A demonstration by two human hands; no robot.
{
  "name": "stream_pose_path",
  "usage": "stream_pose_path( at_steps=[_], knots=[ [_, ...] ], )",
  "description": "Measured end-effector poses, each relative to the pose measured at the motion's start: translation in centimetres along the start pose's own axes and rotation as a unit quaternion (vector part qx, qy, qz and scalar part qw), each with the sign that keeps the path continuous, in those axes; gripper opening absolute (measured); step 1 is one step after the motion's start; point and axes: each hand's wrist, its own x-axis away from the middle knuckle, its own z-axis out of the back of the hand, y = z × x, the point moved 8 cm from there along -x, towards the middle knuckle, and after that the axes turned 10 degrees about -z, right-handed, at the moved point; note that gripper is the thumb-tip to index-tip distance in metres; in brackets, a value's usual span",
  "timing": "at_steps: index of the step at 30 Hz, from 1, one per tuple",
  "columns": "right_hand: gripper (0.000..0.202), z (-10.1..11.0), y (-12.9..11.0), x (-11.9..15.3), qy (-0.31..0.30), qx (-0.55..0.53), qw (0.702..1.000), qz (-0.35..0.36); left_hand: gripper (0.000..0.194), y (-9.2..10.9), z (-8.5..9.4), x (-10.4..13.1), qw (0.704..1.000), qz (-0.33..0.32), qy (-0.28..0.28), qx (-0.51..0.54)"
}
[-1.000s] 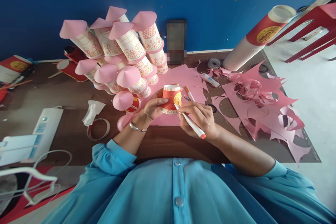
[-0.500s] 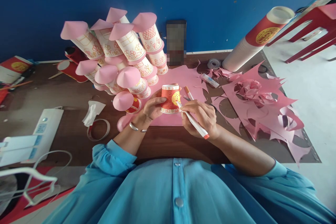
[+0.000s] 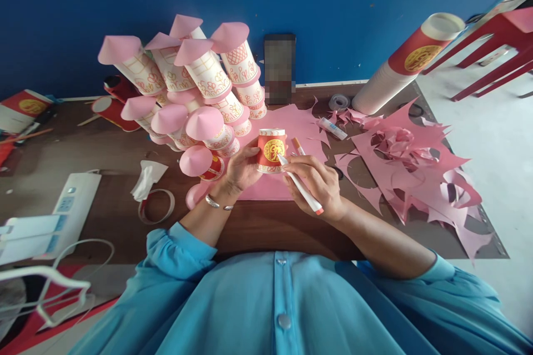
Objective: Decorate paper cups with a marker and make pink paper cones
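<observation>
Left hand [image 3: 244, 169], fingers curled around red cup [image 3: 272, 151]; right hand [image 3: 318, 186], fingers pinching white marker [image 3: 300, 186], above bench's near edge

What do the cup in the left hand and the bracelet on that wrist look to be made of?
The cup in the left hand: probably paper, smooth, judging by its printed red side and pale rim. The bracelet: likely polished metal, silvery, with bright glints.
</observation>
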Motion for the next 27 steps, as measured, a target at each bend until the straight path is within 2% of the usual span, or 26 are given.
stream_pose_path(
  at_steps=[5, 10, 15, 19, 27],
  knots=[
    [0.028, -0.3, -0.4, 0.3, -0.009, -0.003, 1.0, 0.02, 0.051, -0.4, 0.0, 0.2, 0.999, -0.005, -0.035, -0.026],
    [0.025, -0.2, -0.5, 0.3, -0.007, -0.004, 1.0, 0.026, 0.046, -0.9, 0.9, 0.3, 0.999, -0.001, -0.036, -0.032],
    [0.021, -0.2, -0.8, 0.4, 0.004, 0.002, 0.999, 0.046, 0.049, -0.3, 0.0, 0.1, 0.999, -0.007, -0.026, -0.017],
    [0.023, -0.5, -0.8, 0.6, 0.004, 0.01, 0.999, 0.051, 0.054, -0.2, -0.7, 0.2, 0.999, -0.003, -0.042, -0.026],
    [0.02, -0.7, -0.7, 0.7, 0.002, 0.029, 0.998, 0.049, 0.056, -0.7, -0.1, 0.1, 0.997, -0.006, -0.055, -0.051]
  ],
)
